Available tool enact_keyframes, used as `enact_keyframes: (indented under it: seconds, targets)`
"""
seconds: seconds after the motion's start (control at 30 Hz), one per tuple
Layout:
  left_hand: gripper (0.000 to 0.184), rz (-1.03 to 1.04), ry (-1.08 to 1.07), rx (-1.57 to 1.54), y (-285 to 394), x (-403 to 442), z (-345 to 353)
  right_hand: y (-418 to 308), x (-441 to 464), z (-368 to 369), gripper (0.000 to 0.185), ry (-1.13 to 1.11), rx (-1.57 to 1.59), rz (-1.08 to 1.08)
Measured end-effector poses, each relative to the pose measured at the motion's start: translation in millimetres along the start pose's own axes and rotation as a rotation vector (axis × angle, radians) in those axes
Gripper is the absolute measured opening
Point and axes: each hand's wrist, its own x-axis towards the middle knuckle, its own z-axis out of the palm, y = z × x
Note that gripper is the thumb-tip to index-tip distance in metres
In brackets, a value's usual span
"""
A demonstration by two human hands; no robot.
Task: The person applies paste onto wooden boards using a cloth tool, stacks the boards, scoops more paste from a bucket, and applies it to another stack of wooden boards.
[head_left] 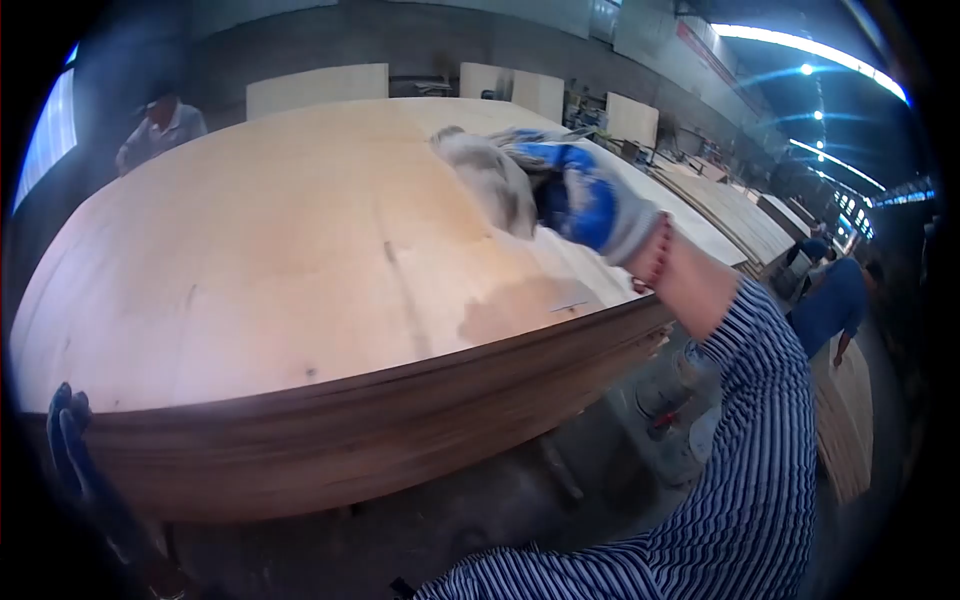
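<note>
My right hand (585, 200), in a blue and whitish glove, is closed on a crumpled greyish rag (488, 178) that is blurred by motion. The rag lies against the top sheet of a tall stack of plywood (300, 230), near its right side. A darker, damp-looking patch (520, 308) marks the wood below that hand. At the lower left, my left hand (72, 430) wears a dark blue glove. Its fingers point upward at the stack's near left corner, stretched out and holding nothing I can see.
Across the stack at the left stands a person (165, 128) in a light shirt. On the right, another person in blue (835, 300) bends by a plywood sheet (845, 425). A container with tools (665, 415) sits below the stack's edge. More boards (720, 205) lie beyond.
</note>
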Motion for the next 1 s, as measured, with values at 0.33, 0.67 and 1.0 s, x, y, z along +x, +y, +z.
enact_keyframes:
  seconds: [0.33,0.67,1.0]
  targets:
    - [0.031,-0.275,0.368,0.085,8,-84,-122,75,106,-16,0.024,0.050,-1.056,0.123]
    - [0.046,-0.044,-0.025,0.190,-161,-85,-201,55,18,159,0.028,-0.080,-0.192,0.088]
    - [0.033,-0.097,0.302,0.301,-7,-53,-215,143,212,158,0.010,0.054,-0.534,0.044]
